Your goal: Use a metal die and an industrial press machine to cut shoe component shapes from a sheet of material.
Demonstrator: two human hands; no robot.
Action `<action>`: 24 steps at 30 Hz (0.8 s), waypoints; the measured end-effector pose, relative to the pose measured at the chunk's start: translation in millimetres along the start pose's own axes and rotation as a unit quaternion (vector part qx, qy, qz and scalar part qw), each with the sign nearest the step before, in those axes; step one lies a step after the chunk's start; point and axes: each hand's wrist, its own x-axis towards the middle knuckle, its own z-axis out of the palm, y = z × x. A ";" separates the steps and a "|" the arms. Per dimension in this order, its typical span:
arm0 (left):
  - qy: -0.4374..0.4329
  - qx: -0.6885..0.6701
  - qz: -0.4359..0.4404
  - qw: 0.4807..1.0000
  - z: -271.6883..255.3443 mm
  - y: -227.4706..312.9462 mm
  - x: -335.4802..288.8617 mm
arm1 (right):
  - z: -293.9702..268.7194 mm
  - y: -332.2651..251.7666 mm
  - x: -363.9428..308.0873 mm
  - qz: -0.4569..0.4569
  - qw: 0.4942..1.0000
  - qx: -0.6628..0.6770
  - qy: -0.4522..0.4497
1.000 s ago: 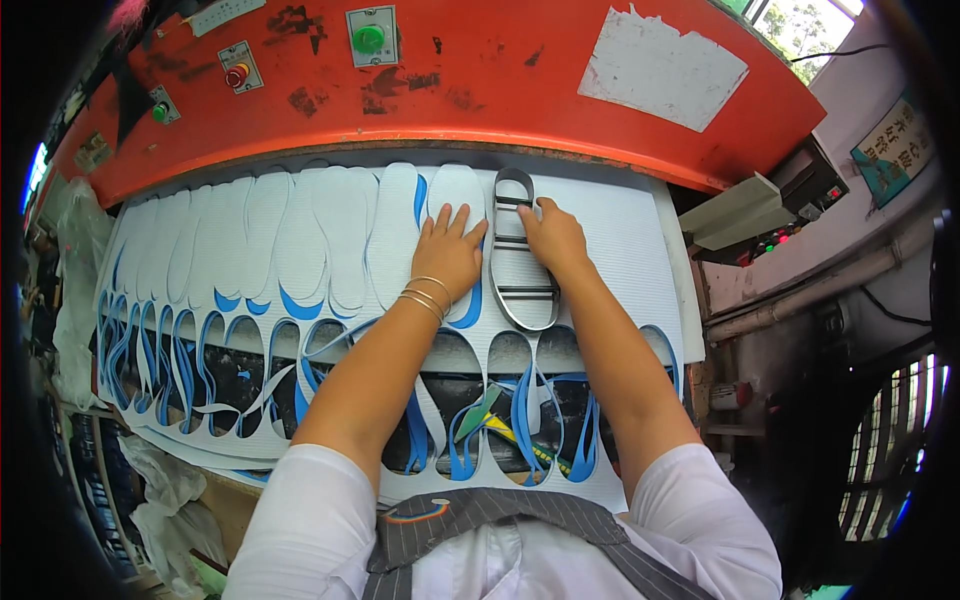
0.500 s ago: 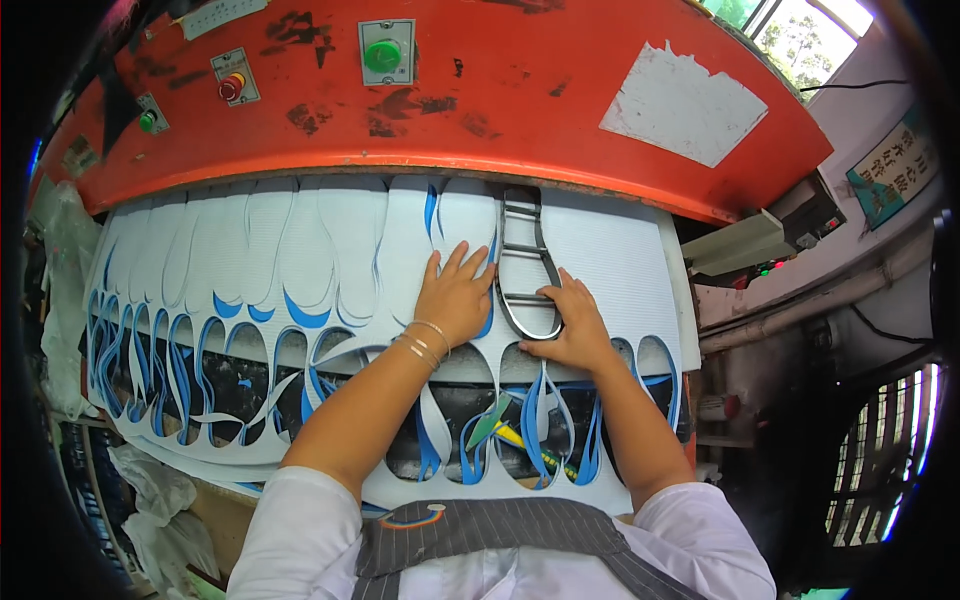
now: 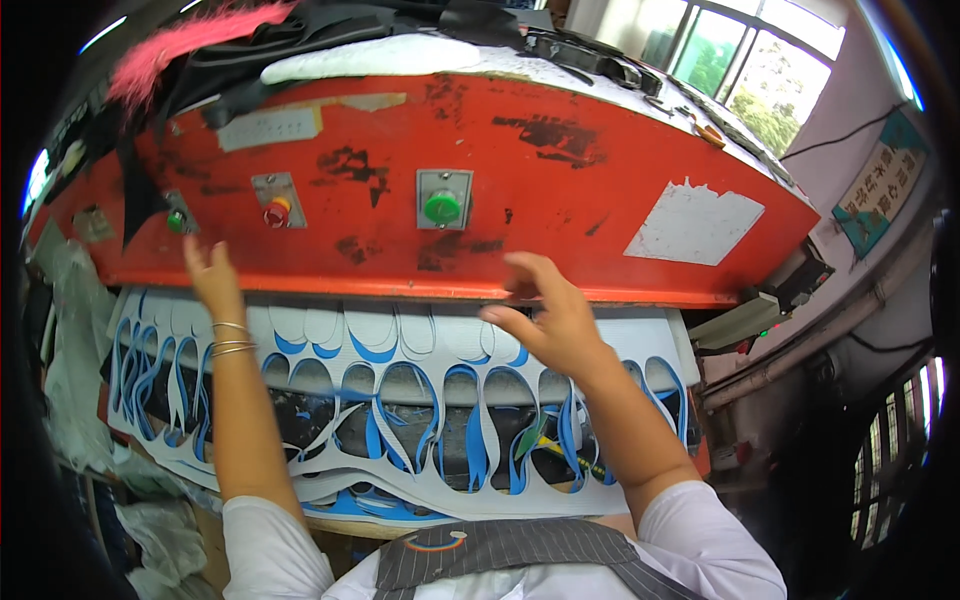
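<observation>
My left hand (image 3: 215, 280) is raised in front of the red machine front (image 3: 560, 240), fingers stretched upward just below a small green button (image 3: 177, 221). Whether it touches the panel I cannot tell. My right hand (image 3: 555, 320) hangs in the air before the panel's lower edge, thumb and fingers apart with nothing between them. Right of the small green button sits a red mushroom knob (image 3: 277, 211), then a larger green push button (image 3: 442, 207). Beneath lies a white ribbed sheet with a blue layer (image 3: 645, 345), marked with sole-shaped cuts; its far part is hidden under the machine.
Cut-out strips of white and blue sheet (image 3: 480, 440) hang along the near edge. A green and yellow tool-like piece (image 3: 545, 440) lies among them. Dark cloth, pink fluff (image 3: 200, 50) and metal pieces (image 3: 600, 60) lie atop the machine. Plastic bags (image 3: 75, 340) hang at left.
Both hands have left the sheet and the black metal cutting die. My left hand moved left toward the buttons; my right lifted. The view tilted up, and the die no longer shows.
</observation>
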 end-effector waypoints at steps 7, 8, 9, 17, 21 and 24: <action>-0.158 0.192 0.041 0.968 -97.0 -39.4 128.8 | 41.7 -20.5 80.9 0.050 0.991 -0.055 0.109; -0.166 0.179 0.026 0.969 -135.6 -33.0 139.1 | 43.0 -31.0 75.7 0.005 0.993 -0.048 0.107; -0.184 0.162 0.006 0.969 -116.1 -18.9 113.1 | 44.7 -20.4 64.5 -0.002 0.993 -0.012 0.114; -0.458 0.053 0.141 0.876 -85.7 173.2 -211.8 | -18.9 -30.5 -108.3 0.220 0.902 -0.078 -0.362; -0.603 0.005 0.130 0.787 -76.4 220.4 -314.4 | -36.2 -29.2 -171.9 0.151 0.889 -0.140 -0.409; -0.572 0.092 0.179 0.795 -76.1 233.1 -348.0 | -39.4 -37.2 -199.9 0.152 0.932 -0.176 -0.278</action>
